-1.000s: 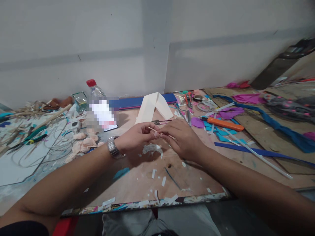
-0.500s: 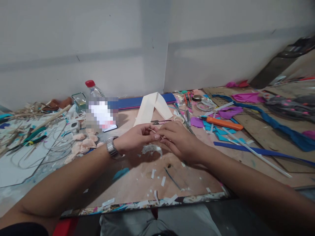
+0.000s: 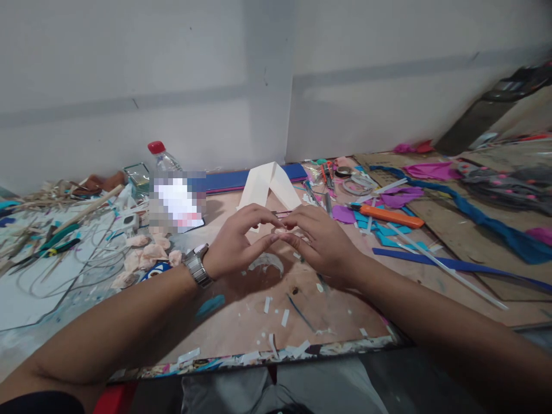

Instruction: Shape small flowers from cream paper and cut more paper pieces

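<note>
Over the middle of the wooden table (image 3: 254, 328), my left hand (image 3: 241, 238) and my right hand (image 3: 319, 241) meet fingertip to fingertip. Thumbs and forefingers of both are pinched together; whatever lies between them is too small to make out. A silver watch is on my left wrist. Just behind the fingers, a folded cream paper strip (image 3: 257, 183) stands in an upside-down V. Partly covered by my hands, a pair of scissors seems to lie there. Below the fingertips is a whitish smear (image 3: 268, 263) on the wood.
To the left are a lit phone (image 3: 175, 201), a red-capped bottle (image 3: 157, 148), peach crumpled pieces (image 3: 142, 253), green-handled pliers (image 3: 58, 238) and thin sticks. On the right lie an orange cutter (image 3: 390, 215), a blue strip (image 3: 422, 260) and coloured paper scraps. Paper bits litter the front edge.
My left hand has arched up, its fingers lifted and its thumb stretched further toward the right hand. Both hands still meet at the same spot; the view has shifted slightly.
</note>
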Demonstrator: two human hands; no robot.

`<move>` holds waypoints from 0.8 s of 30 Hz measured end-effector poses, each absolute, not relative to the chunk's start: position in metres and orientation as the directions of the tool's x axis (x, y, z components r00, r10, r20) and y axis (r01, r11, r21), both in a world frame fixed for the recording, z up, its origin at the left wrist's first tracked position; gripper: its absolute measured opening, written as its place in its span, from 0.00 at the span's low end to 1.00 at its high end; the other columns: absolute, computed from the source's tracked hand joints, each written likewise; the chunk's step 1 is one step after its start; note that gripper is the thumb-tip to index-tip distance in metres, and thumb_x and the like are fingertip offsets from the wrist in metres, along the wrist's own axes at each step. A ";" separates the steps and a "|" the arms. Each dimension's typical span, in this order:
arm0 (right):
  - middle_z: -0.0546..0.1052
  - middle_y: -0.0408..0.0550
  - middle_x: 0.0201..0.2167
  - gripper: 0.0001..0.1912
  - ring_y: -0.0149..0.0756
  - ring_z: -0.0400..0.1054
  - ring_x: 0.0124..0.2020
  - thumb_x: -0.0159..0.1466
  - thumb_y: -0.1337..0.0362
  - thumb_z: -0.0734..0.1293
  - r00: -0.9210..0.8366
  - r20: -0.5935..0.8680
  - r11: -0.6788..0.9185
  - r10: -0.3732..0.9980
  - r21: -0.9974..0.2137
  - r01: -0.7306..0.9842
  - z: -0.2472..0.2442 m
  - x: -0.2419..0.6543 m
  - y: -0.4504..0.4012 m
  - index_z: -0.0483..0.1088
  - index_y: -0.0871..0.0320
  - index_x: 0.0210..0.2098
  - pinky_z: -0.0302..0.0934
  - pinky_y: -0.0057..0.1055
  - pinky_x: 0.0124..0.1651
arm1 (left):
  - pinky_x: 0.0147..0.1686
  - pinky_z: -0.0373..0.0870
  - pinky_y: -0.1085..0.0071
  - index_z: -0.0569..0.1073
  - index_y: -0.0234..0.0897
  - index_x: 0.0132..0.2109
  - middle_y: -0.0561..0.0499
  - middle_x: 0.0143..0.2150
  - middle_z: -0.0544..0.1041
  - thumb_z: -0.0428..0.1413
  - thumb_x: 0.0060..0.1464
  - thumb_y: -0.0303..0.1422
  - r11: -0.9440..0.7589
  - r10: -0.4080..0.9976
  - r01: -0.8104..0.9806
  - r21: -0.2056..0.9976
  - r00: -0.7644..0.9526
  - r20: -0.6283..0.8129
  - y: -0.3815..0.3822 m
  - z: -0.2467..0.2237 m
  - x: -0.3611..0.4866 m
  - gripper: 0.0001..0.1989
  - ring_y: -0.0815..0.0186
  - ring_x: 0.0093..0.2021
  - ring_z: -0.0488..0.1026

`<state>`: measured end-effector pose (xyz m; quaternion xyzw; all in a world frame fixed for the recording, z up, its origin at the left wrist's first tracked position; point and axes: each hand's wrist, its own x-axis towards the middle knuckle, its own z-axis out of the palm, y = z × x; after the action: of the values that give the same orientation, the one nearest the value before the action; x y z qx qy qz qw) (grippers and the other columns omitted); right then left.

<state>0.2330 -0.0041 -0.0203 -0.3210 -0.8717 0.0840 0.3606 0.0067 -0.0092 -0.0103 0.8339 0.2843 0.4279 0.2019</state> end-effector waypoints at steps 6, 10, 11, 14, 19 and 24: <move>0.81 0.53 0.43 0.13 0.45 0.73 0.47 0.74 0.54 0.64 -0.542 0.590 0.798 0.598 -0.373 0.473 -0.021 0.233 -0.004 0.75 0.56 0.48 0.62 0.44 0.53 | 0.53 0.72 0.60 0.78 0.40 0.50 0.44 0.48 0.81 0.60 0.66 0.34 -0.760 0.645 0.315 0.569 0.475 0.599 -0.010 -0.011 0.006 0.07 0.60 0.50 0.77; 0.81 0.53 0.43 0.13 0.46 0.73 0.47 0.75 0.55 0.64 -0.559 0.589 0.808 0.583 -0.350 0.474 -0.022 0.233 -0.004 0.75 0.56 0.49 0.63 0.45 0.53 | 0.52 0.71 0.61 0.76 0.39 0.48 0.45 0.47 0.80 0.59 0.66 0.35 -0.752 0.650 0.302 0.586 0.488 0.583 -0.010 -0.011 0.006 0.06 0.61 0.49 0.76; 0.81 0.53 0.42 0.13 0.46 0.73 0.47 0.74 0.54 0.64 -0.560 0.587 0.807 0.585 -0.348 0.478 -0.021 0.234 -0.004 0.76 0.56 0.48 0.63 0.44 0.53 | 0.51 0.72 0.62 0.76 0.39 0.48 0.45 0.47 0.80 0.59 0.67 0.35 -0.744 0.658 0.303 0.596 0.489 0.573 -0.010 -0.011 0.006 0.06 0.61 0.48 0.76; 0.82 0.53 0.41 0.13 0.45 0.74 0.46 0.74 0.54 0.65 -0.550 0.586 0.798 0.595 -0.351 0.490 -0.020 0.234 -0.005 0.76 0.55 0.46 0.63 0.44 0.52 | 0.47 0.72 0.64 0.75 0.39 0.47 0.45 0.46 0.79 0.58 0.66 0.36 -0.720 0.680 0.307 0.623 0.491 0.544 -0.010 -0.010 0.006 0.07 0.61 0.46 0.75; 0.82 0.52 0.42 0.13 0.45 0.74 0.47 0.75 0.56 0.64 -0.558 0.589 0.804 0.585 -0.329 0.496 -0.018 0.234 -0.007 0.77 0.55 0.46 0.63 0.44 0.53 | 0.46 0.71 0.65 0.75 0.39 0.46 0.46 0.45 0.79 0.59 0.66 0.35 -0.711 0.684 0.286 0.643 0.496 0.535 -0.011 -0.009 0.006 0.06 0.62 0.46 0.75; 0.83 0.53 0.42 0.13 0.46 0.74 0.48 0.75 0.57 0.64 -0.555 0.591 0.803 0.585 -0.329 0.496 -0.018 0.234 -0.007 0.77 0.55 0.48 0.64 0.45 0.54 | 0.44 0.71 0.66 0.75 0.38 0.47 0.45 0.46 0.79 0.59 0.66 0.36 -0.702 0.695 0.307 0.643 0.495 0.522 -0.011 -0.009 0.006 0.07 0.62 0.45 0.75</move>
<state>0.2335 -0.0072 -0.0181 -0.3074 -0.8796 0.0621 0.3577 0.0063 -0.0107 -0.0092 0.8303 0.3017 0.4018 0.2411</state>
